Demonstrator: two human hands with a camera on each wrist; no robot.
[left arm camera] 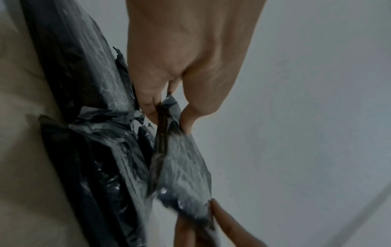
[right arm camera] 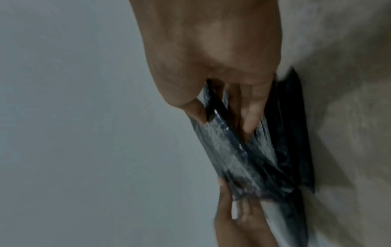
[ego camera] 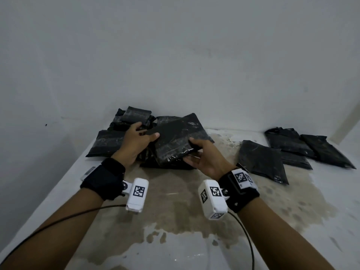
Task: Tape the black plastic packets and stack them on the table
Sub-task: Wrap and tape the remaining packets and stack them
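Note:
I hold one black plastic packet [ego camera: 175,139] in both hands, tilted above a pile of black packets [ego camera: 106,143] at the table's back left corner. My left hand [ego camera: 148,131] pinches its left edge, thumb on top. My right hand [ego camera: 190,151] grips its near right edge, thumb above and fingers beneath. In the left wrist view my left hand [left arm camera: 169,110] pinches the crinkled packet [left arm camera: 184,167], with the pile [left arm camera: 84,125] beside it. The right wrist view shows my right hand [right arm camera: 224,113] clamped on the packet [right arm camera: 230,150]. No tape is in view.
More black packets lie at the right: one flat packet [ego camera: 263,160] and an overlapping group [ego camera: 303,147] behind it near the wall. The table [ego camera: 175,207] is white with brown stains. Walls close in at the back and the left. Cables trail from both wrist cameras.

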